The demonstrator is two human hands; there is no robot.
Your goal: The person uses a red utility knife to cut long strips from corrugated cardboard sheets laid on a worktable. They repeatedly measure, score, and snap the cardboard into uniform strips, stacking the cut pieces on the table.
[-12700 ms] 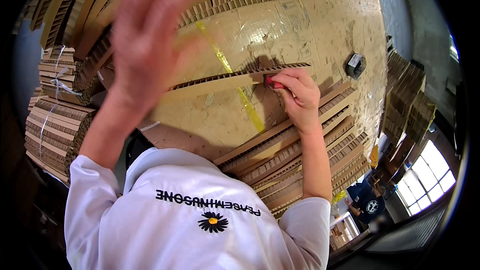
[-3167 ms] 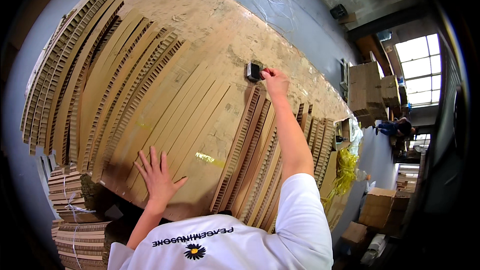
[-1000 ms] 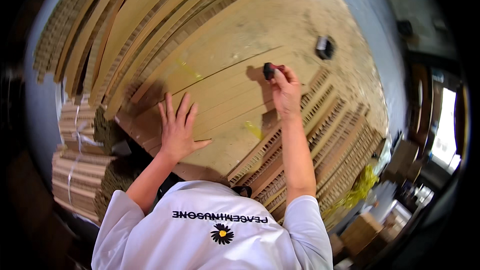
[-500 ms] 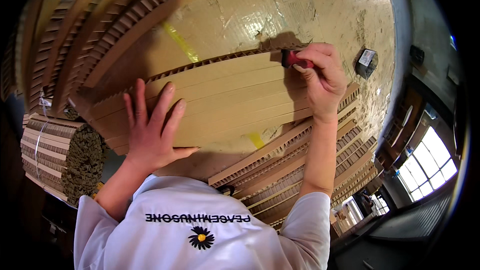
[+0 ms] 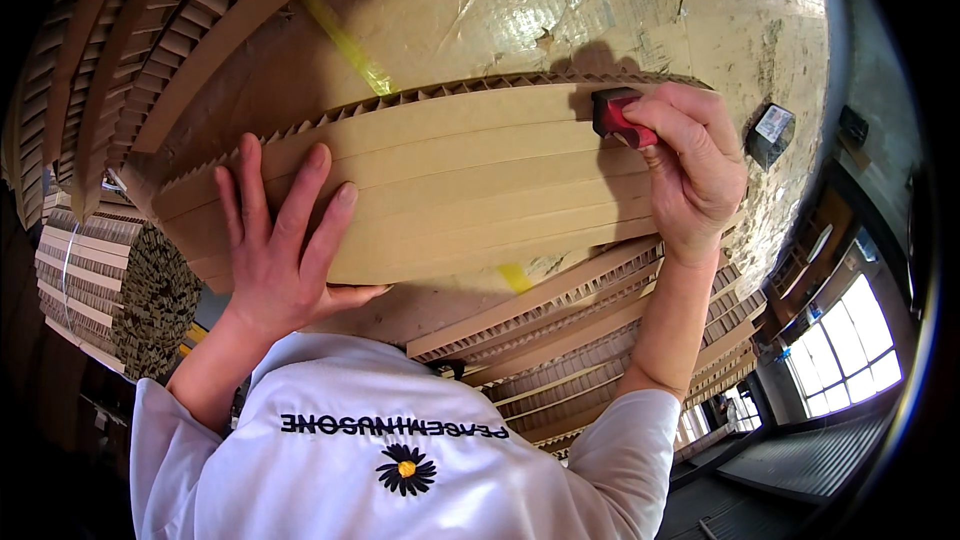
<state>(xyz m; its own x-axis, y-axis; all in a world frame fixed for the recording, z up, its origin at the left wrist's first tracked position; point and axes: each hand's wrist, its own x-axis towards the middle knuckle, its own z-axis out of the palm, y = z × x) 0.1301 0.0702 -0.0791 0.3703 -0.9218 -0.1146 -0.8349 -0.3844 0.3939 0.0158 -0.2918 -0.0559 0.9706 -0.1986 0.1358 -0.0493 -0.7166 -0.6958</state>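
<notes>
Shifted since three seconds ago from beside the black block [image 5: 765,152], the right hand [image 5: 697,168] pinches a red-and-black tool [image 5: 624,120] at the right end of the cardboard strips [image 5: 470,160]; the left hand [image 5: 275,260], empty, rests fingers-spread on their left. Tabletop [image 5: 500,5] stretches beyond the far edge, while other strips [image 5: 560,345] crowd the near right. Dark lettering [image 5: 395,426] and a daisy [image 5: 406,471] mark the white shirt [image 5: 290,495]; the block's pale label [image 5: 773,122] I cannot read from here

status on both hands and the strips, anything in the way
Left hand spread on side-by-side cardboard strips. Right hand pinching red-and-black block over their right end. Nothing seen blocking; dark box apart, to the right.
</notes>
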